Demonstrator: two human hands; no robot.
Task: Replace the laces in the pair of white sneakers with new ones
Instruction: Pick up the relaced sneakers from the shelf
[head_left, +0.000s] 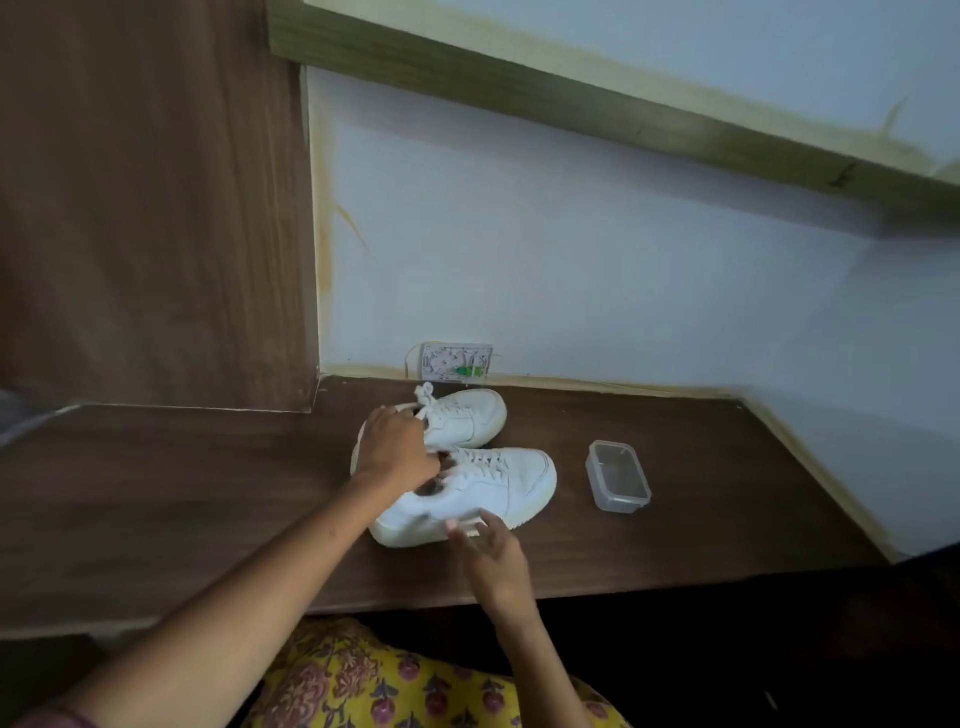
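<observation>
No text, label, brand or number can be read anywhere. The two white sneakers (467, 483) on the tabletop (208, 493) carry no legible logo or marking. The small white plate (456, 361) at the foot of the wall has faint printed patterns and a green patch, but these are too small and blurred to make out. The clear plastic container (617, 475) bears no visible lettering.
</observation>
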